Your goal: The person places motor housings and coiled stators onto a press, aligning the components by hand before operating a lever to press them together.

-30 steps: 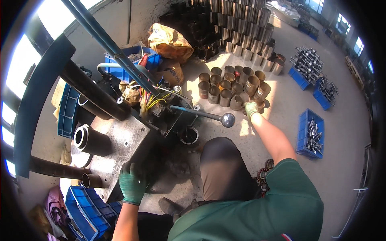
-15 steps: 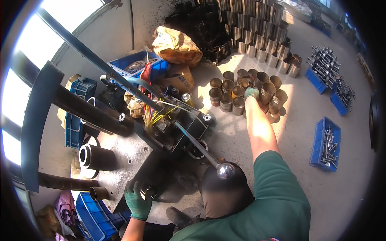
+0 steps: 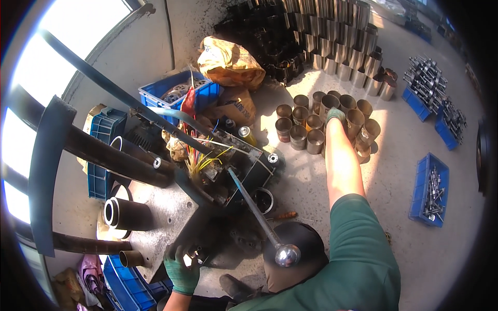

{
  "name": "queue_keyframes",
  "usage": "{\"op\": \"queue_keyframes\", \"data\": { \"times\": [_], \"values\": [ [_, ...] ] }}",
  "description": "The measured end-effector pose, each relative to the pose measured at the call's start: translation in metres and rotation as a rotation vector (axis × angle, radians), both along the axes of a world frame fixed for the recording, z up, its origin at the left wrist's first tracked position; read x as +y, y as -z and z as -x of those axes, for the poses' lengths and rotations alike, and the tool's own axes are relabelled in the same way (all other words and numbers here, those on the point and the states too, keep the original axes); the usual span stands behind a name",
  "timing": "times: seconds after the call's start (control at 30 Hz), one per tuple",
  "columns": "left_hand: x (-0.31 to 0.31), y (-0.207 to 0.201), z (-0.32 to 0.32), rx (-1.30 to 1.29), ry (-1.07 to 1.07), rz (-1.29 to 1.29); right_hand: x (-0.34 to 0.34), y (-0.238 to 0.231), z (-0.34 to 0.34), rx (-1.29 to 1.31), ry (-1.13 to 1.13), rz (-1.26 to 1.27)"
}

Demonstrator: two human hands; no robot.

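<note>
My right hand [image 3: 335, 114], in a green glove, reaches out to a group of open metal sleeves on the floor. Its fingers close on the rim of one metal sleeve [image 3: 328, 102], though the hand partly hides the grip. Other sleeves, such as a dark one [image 3: 298, 137] and a taller one [image 3: 367, 129], stand close around it. My left hand [image 3: 181, 270], also gloved, is by the near edge of the machine's metal table [image 3: 165, 217]. Its fingers are curled around something with a bright, sunlit spot that I cannot make out.
A lever with a shiny ball knob [image 3: 287, 255] juts over my knee. On the machine table lies a thick black cylinder [image 3: 127, 214]. Tall stacks of sleeves [image 3: 340, 52] stand at the back. Blue bins of metal parts [image 3: 429, 191] sit at the right. Loose coloured wires [image 3: 199, 161] stick up.
My right hand has shifted slightly and now grips a sleeve farther back in the group. The left hand stays by the table edge. The whole view has tilted a little.
</note>
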State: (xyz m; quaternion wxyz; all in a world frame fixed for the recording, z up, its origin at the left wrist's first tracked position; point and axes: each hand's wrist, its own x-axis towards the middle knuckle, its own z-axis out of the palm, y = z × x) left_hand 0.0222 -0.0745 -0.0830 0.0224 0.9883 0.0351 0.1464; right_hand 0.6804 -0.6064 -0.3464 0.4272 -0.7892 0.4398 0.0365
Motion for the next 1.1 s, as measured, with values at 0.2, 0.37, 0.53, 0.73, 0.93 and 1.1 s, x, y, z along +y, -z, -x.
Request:
{"op": "queue_keyframes", "data": {
  "times": [0.2,0.37,0.53,0.73,0.93,1.1],
  "values": [
    [-0.008,0.0,-0.007,0.003,0.034,0.07,-0.059,0.041,-0.025,-0.613,0.316,-0.672],
    [-0.006,-0.008,0.0,0.006,0.002,-0.015,0.023,0.037,0.031,-1.083,0.423,-0.988],
    [0.006,-0.019,0.01,-0.052,-0.026,0.022,0.066,0.028,0.142,-0.668,-0.244,-0.613],
    [0.03,-0.032,-0.004,-0.042,-0.066,0.106,0.101,-0.031,0.326,-0.117,-1.055,-0.375],
    [0.05,-0.039,0.002,-0.065,-0.151,0.419,0.207,-0.207,0.367,-0.416,-1.843,0.234],
    [0.099,-0.044,0.018,-0.257,-0.26,0.773,0.333,-0.305,0.415,-0.54,-2.107,0.117]
  ]
}}
